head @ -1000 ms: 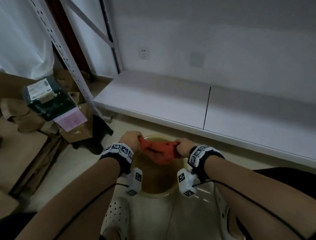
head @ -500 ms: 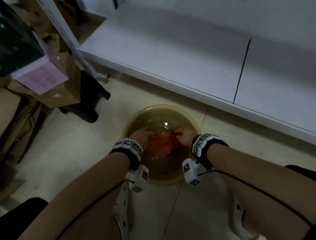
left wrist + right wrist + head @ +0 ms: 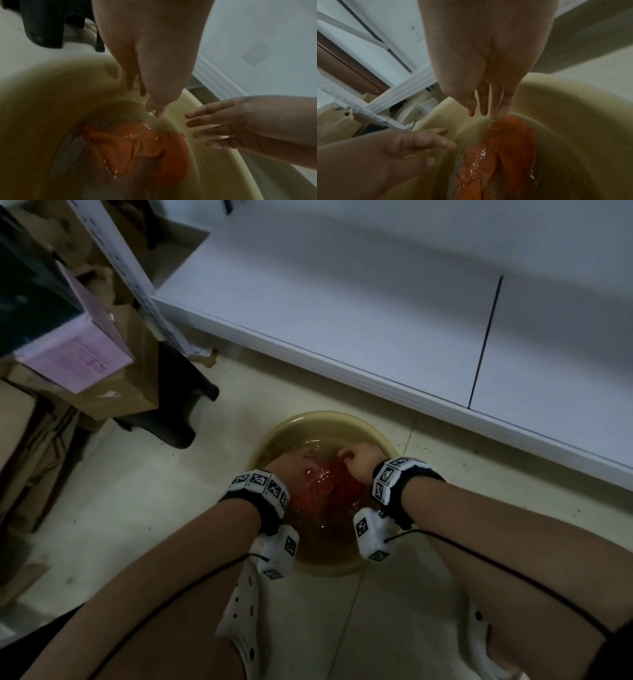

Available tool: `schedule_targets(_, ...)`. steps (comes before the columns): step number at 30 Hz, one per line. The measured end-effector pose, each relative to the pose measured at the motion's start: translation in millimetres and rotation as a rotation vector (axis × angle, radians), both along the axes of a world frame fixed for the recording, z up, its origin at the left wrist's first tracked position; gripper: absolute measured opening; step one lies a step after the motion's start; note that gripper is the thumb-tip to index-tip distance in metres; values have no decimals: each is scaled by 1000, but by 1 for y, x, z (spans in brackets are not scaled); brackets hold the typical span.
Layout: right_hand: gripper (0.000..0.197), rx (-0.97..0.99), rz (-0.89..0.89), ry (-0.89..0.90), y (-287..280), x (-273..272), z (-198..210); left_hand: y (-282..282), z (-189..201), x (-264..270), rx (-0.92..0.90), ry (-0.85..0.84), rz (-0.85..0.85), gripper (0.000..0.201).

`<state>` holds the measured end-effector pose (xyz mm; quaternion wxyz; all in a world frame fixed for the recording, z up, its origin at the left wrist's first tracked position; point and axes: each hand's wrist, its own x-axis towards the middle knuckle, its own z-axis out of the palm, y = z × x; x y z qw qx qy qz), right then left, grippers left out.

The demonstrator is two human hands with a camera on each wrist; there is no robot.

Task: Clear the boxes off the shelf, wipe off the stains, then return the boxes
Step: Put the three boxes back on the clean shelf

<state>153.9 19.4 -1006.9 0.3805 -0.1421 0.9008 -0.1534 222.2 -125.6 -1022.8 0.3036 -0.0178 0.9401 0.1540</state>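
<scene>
A red cloth (image 3: 325,491) lies soaked in the murky water of a yellow basin (image 3: 284,429) on the floor, in front of the bare white shelf (image 3: 342,320). Both hands are in the basin. My left hand (image 3: 291,465) hangs over the water with fingers pointing down (image 3: 145,100), holding nothing. In the right wrist view my right hand (image 3: 483,108) has straight fingers, and one fingertip touches the edge of the cloth (image 3: 505,148). The left wrist view shows the right hand (image 3: 223,125) spread flat above the cloth (image 3: 137,146).
Cardboard boxes (image 3: 85,364) are piled at the left beside the shelf's perforated upright (image 3: 137,285). A black stool (image 3: 171,405) stands just left of the basin. My feet in white clogs (image 3: 239,621) flank the basin's near side.
One second ago both hands gripped the cloth above the basin. They lowered it into the water, and now both have let go with their fingers straightened. The head view has tilted down.
</scene>
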Motion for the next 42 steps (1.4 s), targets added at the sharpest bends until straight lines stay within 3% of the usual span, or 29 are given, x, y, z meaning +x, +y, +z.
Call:
schedule_targets(5, 38, -38, 74, 92, -21, 0, 50, -29, 54, -4, -51, 54, 93, 37)
schedule_targets(11, 37, -131, 137, 208, -72, 5, 120, -90, 154, 12, -113, 247, 154, 46)
schedule_targets(15, 38, -187, 191, 298, -115, 13, 171, -124, 218, 38, -40, 486, 383, 40)
schedule_targets(20, 35, -239, 304, 423, -172, 33, 233, -175, 259, 80, 41, 815, 653, 32)
schedule_targets(25, 34, -315, 339, 477, -226, 48, 264, -239, 262, 122, 70, 995, 951, 33)
schedule_targets(29, 37, -328, 342, 476, -264, 56, 268, -275, 239, 137, 220, 904, 1220, 39)
schedule_targets(32, 37, -358, 306, 469, -287, 55, 263, -295, 219, 133, 458, 836, 1390, 50)
schedule_targets(35, 38, -397, 239, 423, -305, 51, 255, -304, 215, 121, 577, 827, 1449, 47)
schedule_targets(42, 44, -455, 209, 318, -332, 42, 248, -307, 214, 92, 807, 817, 1374, 45)
